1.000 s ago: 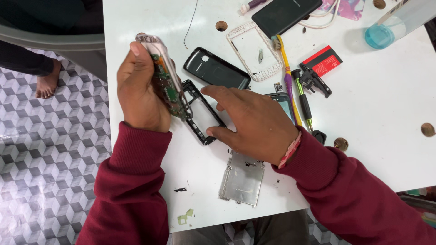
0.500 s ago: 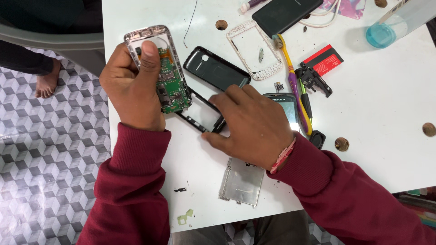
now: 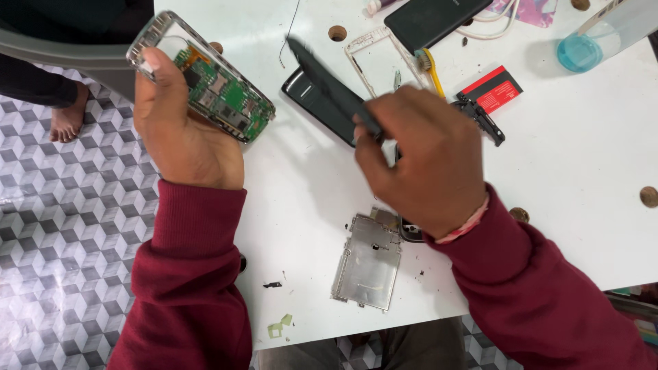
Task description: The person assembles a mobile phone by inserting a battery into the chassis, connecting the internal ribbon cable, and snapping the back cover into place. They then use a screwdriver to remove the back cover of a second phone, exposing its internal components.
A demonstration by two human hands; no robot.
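Lifted off table, dark frame [image 3: 329, 85] pinched in right hand [image 3: 428, 161], seemingly fingertips

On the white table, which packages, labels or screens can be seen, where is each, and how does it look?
Red and black card: flat rectangular label or packet, upper right of the right hand.
Dark slab: black rectangular device at the top edge; whether it is a screen I cannot tell.

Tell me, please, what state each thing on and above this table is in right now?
Left hand: gripping the phone frame.
Phone frame with green circuit board: opened, board exposed, held above the table edge.
Right hand: holding the black phone bezel.
Black phone bezel: lifted, tilted.
Metal shield plate: detached, flat on the white table.
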